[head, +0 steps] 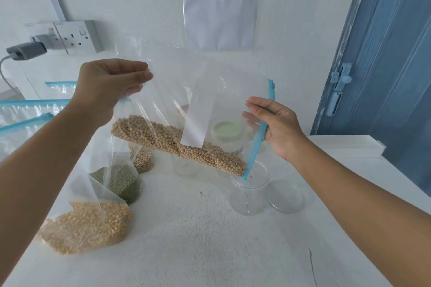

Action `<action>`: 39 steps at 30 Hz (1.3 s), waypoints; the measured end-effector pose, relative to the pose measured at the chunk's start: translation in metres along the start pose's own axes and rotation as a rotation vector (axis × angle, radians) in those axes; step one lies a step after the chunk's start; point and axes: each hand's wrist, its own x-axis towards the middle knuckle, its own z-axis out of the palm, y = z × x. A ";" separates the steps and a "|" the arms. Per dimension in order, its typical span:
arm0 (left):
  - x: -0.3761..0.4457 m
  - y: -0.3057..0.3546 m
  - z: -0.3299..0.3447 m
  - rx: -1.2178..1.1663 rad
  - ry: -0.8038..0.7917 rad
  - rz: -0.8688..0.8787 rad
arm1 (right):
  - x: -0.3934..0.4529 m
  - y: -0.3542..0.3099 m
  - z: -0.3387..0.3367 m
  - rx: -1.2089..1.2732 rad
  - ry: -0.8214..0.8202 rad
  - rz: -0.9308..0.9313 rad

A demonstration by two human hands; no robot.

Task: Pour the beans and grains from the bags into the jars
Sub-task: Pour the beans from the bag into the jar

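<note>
Bags [177, 109] of beans: four; open jar [248, 191]: one.

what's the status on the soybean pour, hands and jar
Left hand pinching bag bottom high, right hand gripping blue zip edge. Bag mouth at open jar, soybeans sliding down. Lid beside jar, nothing blocking.

On the bench [186, 240], three bags stand at the left: corn bag [86, 226] nearest, mung bag [119, 182] behind it, another [143, 158] farther. Open jar [249, 193] sits right, its lid [286, 197] apparently beside it; lidded jar [226, 131] behind.
</note>
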 end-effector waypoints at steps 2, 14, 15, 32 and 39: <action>0.001 0.001 0.000 0.001 0.000 0.006 | 0.001 -0.002 0.001 0.007 -0.001 -0.005; 0.011 0.005 -0.002 0.018 0.002 0.015 | 0.002 -0.002 0.003 0.021 -0.026 -0.023; 0.010 0.005 -0.002 0.020 -0.001 0.015 | 0.002 0.000 0.002 0.026 -0.015 -0.027; 0.013 0.007 -0.001 0.025 0.013 0.017 | 0.004 0.001 0.004 0.047 -0.011 -0.045; 0.013 0.006 -0.003 0.033 0.013 0.019 | 0.003 0.001 0.007 0.059 -0.023 -0.036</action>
